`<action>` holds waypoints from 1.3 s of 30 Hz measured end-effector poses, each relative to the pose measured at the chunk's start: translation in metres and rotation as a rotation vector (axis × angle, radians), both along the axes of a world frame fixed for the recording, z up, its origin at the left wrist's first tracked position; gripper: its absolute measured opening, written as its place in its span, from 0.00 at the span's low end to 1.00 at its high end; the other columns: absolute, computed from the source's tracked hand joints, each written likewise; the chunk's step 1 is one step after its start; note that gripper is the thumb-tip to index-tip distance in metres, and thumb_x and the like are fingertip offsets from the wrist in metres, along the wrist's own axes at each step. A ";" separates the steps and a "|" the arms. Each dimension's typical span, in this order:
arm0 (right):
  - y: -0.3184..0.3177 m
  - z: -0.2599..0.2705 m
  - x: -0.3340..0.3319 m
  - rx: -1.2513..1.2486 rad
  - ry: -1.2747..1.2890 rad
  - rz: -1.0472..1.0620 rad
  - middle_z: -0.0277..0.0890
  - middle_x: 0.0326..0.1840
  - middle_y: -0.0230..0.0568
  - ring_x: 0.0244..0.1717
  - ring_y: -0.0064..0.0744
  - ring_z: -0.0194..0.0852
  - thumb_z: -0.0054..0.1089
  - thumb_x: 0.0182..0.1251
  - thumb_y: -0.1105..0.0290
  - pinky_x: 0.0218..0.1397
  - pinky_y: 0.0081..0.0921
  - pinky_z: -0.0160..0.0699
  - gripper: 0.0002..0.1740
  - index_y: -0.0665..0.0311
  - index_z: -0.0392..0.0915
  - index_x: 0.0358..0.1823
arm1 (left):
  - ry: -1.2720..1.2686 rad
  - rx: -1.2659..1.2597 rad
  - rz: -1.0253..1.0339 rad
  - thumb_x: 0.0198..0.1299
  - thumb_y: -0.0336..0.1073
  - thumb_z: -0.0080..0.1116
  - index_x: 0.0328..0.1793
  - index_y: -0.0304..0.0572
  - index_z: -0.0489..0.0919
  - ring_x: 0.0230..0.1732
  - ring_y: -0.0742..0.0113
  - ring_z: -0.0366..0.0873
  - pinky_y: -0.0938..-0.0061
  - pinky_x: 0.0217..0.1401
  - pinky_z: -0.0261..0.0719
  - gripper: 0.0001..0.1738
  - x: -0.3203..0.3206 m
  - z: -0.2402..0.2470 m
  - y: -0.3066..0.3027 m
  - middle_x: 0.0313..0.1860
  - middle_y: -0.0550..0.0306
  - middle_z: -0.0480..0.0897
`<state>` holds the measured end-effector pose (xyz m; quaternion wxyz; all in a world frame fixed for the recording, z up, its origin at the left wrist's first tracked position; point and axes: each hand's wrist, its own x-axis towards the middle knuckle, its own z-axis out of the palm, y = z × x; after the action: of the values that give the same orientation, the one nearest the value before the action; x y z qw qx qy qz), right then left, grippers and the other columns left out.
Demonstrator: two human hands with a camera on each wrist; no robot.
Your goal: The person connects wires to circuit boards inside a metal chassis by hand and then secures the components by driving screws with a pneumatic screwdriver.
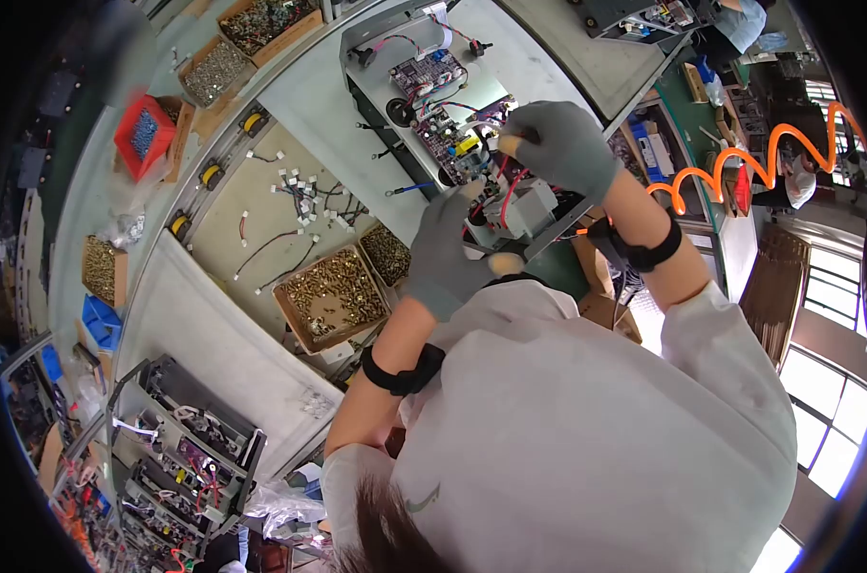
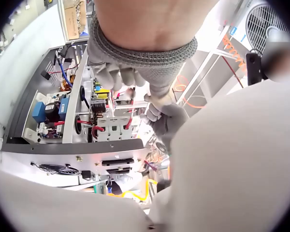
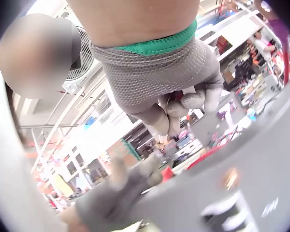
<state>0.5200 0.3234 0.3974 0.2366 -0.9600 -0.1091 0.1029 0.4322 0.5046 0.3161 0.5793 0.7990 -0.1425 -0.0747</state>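
An opened metal chassis (image 1: 357, 100) with circuit boards (image 1: 428, 76) and red wires (image 1: 510, 205) lies before the person. My gloved right hand (image 1: 562, 148) is over its near right part, fingers curled and thumb against the fingertips. In the right wrist view, a thin white strip (image 3: 188, 90) shows among those fingers; it looks like part of a wire, the rest hidden. Near a light grey block (image 1: 531, 208) is my gloved left hand (image 1: 443, 253), thumb and forefinger spread wide apart. From the left wrist, a grey bracket (image 2: 111, 129) with red wires shows below the fingers.
Loose connector wires (image 1: 304, 196) lie left of the chassis, beside a box of brass fittings (image 1: 330, 298). A red bin (image 1: 145, 136) of small parts stands farther left. More opened units (image 1: 190, 449) sit at lower left. An orange coiled hose (image 1: 729, 158) hangs at right.
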 end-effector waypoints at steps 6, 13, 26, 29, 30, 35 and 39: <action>-0.012 -0.021 0.021 -0.558 0.392 0.056 0.80 0.25 0.42 0.30 0.43 0.79 0.63 0.44 0.57 0.36 0.34 0.75 0.14 0.58 0.84 0.28 | -0.072 0.284 -0.147 0.32 0.50 0.73 0.64 0.41 0.63 0.54 0.51 0.65 0.58 0.58 0.66 0.50 0.008 0.014 -0.037 0.52 0.50 0.71; -0.012 -0.024 0.032 -0.629 0.621 0.061 0.81 0.27 0.45 0.31 0.41 0.80 0.63 0.42 0.58 0.38 0.34 0.77 0.13 0.57 0.85 0.28 | -0.190 0.379 -0.157 0.36 0.42 0.69 0.59 0.41 0.67 0.48 0.55 0.69 0.60 0.44 0.72 0.39 0.004 0.023 -0.037 0.48 0.54 0.70; -0.014 -0.025 0.031 -0.582 0.616 0.047 0.77 0.18 0.44 0.22 0.40 0.79 0.62 0.46 0.57 0.31 0.32 0.77 0.15 0.62 0.84 0.25 | -0.340 0.495 -0.122 0.49 0.34 0.54 0.49 0.41 0.72 0.33 0.69 0.71 0.75 0.30 0.72 0.19 0.001 0.010 -0.040 0.42 0.58 0.69; -0.013 -0.028 0.032 -0.606 0.618 0.045 0.77 0.17 0.44 0.21 0.40 0.78 0.62 0.46 0.57 0.30 0.32 0.77 0.15 0.63 0.84 0.25 | -0.319 0.502 -0.137 0.49 0.33 0.54 0.52 0.41 0.71 0.34 0.67 0.73 0.74 0.30 0.72 0.21 0.000 0.010 -0.039 0.44 0.57 0.70; -0.012 -0.028 0.033 -0.610 0.623 0.041 0.77 0.17 0.44 0.21 0.40 0.78 0.62 0.46 0.57 0.30 0.32 0.76 0.15 0.63 0.84 0.25 | -0.289 0.498 -0.159 0.49 0.33 0.53 0.55 0.40 0.71 0.36 0.65 0.74 0.72 0.32 0.73 0.23 0.000 0.011 -0.040 0.45 0.56 0.71; -0.010 -0.030 0.037 -0.667 0.735 0.001 0.80 0.26 0.46 0.32 0.41 0.81 0.63 0.43 0.57 0.41 0.32 0.78 0.14 0.58 0.85 0.26 | -0.280 0.494 -0.158 0.49 0.33 0.53 0.55 0.41 0.71 0.35 0.66 0.74 0.73 0.32 0.73 0.23 0.000 0.010 -0.042 0.44 0.57 0.71; -0.012 -0.026 0.032 -0.574 0.712 -0.056 0.79 0.22 0.48 0.28 0.42 0.80 0.62 0.45 0.57 0.39 0.32 0.79 0.15 0.61 0.85 0.26 | -0.302 0.486 -0.129 0.49 0.33 0.53 0.55 0.40 0.71 0.33 0.67 0.73 0.75 0.30 0.73 0.23 0.000 0.008 -0.042 0.43 0.58 0.70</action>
<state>0.5515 0.3114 0.3716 -0.0137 -0.8941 0.0381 0.4460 0.4321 0.4628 0.3237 0.3372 0.9057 -0.2558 -0.0235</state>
